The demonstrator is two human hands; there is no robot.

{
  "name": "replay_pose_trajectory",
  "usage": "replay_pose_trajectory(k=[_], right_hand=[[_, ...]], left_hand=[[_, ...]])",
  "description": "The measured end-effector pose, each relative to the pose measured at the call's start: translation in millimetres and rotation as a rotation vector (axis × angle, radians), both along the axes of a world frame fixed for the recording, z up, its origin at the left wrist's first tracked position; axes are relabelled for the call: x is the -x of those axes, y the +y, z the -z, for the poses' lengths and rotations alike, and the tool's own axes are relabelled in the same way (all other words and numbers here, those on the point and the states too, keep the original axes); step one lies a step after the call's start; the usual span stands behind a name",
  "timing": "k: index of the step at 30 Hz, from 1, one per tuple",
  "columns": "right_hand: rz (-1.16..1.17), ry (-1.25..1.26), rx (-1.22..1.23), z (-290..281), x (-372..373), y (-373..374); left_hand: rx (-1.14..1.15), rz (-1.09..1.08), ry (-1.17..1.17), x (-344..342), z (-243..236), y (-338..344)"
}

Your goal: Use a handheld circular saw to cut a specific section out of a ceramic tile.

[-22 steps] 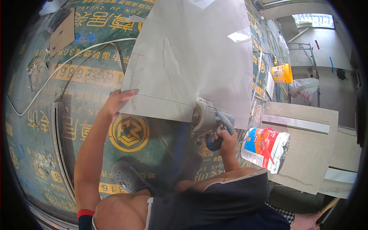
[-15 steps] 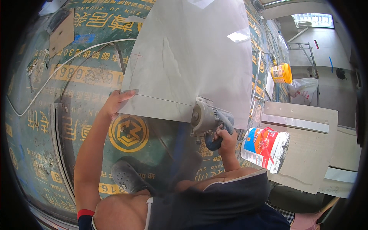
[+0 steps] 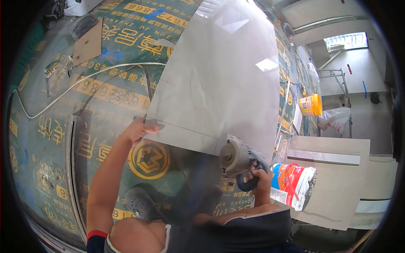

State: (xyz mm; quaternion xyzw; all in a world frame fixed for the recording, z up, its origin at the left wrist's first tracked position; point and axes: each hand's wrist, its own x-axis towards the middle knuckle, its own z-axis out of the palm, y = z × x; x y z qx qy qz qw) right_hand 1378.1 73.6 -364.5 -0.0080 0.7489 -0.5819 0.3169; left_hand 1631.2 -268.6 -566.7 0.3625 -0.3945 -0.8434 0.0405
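A large pale grey marbled tile (image 3: 219, 84) stretches away in front of me. A thin dark line (image 3: 181, 127) runs across its near end from the left edge, and a short line (image 3: 216, 145) goes from there to the near edge. My left hand (image 3: 142, 130) grips the tile's near left corner, thumb on top and fingers partly hidden beneath. My right hand (image 3: 260, 176) is wrapped around the handle of a handheld electric tile saw (image 3: 236, 158). The saw sits at the tile's near edge, right of the short line; its blade is hidden.
Right of the saw stands a red, white and blue bucket (image 3: 291, 185) beside leaning boards (image 3: 329, 181). A yellow bucket (image 3: 311, 104) is farther back. A pale cable (image 3: 97, 74) curves over the green printed floor covering (image 3: 114, 101) at left, near a metal channel (image 3: 71, 164).
The saw has come nearer me and slightly right, off the end of the long line, exposing the short line. My left hand keeps its hold on the corner. The whole view has shifted.
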Motion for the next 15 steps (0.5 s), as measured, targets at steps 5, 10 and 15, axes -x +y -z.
replay_pose_trajectory(k=[5,10,15], right_hand=[[0.054,-0.013,0.075,-12.8,1.9,2.3],[0.091,-0.055,0.1,-13.8,5.7,12.7],[0.102,-0.122,0.104,-7.9,14.0,21.4]], left_hand=[[-0.001,-0.048,0.032,-1.8,3.5,0.0],[0.144,0.073,-0.019,-12.4,-3.1,5.4],[0.118,0.005,-0.111,-63.4,4.8,14.5]])
